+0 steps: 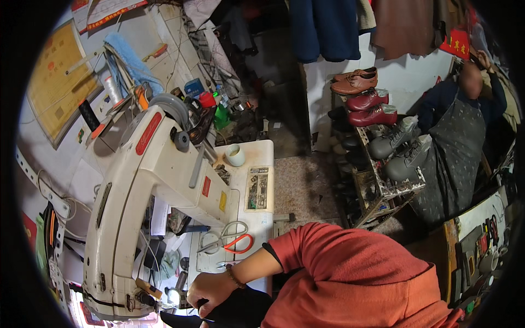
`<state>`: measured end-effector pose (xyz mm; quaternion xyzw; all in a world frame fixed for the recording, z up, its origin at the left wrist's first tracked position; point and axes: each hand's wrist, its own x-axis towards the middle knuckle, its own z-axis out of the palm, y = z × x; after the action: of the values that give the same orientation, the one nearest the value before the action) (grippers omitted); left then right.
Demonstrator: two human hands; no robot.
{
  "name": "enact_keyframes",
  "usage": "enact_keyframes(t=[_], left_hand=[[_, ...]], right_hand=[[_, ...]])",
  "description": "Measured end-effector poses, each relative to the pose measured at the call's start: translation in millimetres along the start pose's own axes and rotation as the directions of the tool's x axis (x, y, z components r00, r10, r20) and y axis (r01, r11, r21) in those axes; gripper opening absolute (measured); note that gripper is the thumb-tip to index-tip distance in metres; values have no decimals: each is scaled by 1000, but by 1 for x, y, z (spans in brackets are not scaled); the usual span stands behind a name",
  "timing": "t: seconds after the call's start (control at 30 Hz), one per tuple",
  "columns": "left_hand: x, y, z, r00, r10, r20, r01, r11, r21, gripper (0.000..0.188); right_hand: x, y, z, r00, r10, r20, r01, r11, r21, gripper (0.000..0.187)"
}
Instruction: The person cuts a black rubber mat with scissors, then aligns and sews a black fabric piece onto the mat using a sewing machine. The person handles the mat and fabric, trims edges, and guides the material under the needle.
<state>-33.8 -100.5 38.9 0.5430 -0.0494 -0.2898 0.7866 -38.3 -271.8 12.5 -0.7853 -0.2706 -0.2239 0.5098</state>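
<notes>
My right hand [213,290], with a beaded bracelet at the wrist, is closed on a piece of black cloth [240,307] at the bottom of the view. Its fingers curl down and the thumb presses the cloth beside the lit needle end of a white sewing machine [117,218]. Of my left hand [204,324] only a fingertip seems to show at the lower edge, touching the cloth; its other fingers are hidden. Scissors with orange-red handles [239,244] lie on the white machine table [262,158], just beyond my right wrist.
A cup [235,155] and a parts tray [258,188] sit on the table. Thread spools [88,115] stand behind the machine. To the right, a rack [383,188] carries several shoes [355,82]. A person in a dark patterned apron [454,158] is beside it. Tools [486,240] lie at far right.
</notes>
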Motion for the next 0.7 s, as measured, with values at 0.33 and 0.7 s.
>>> enact_keyframes(t=[0.33, 0.7], left_hand=[[29, -8, -26, 996, 14, 91, -6, 996, -94, 46], [37, -13, -62, 979, 166, -119, -188, 961, -201, 30]], right_hand=[[4, 0, -8, 988, -36, -147, 9, 983, -184, 21], [33, 19, -6, 984, 148, -96, -167, 957, -238, 25]])
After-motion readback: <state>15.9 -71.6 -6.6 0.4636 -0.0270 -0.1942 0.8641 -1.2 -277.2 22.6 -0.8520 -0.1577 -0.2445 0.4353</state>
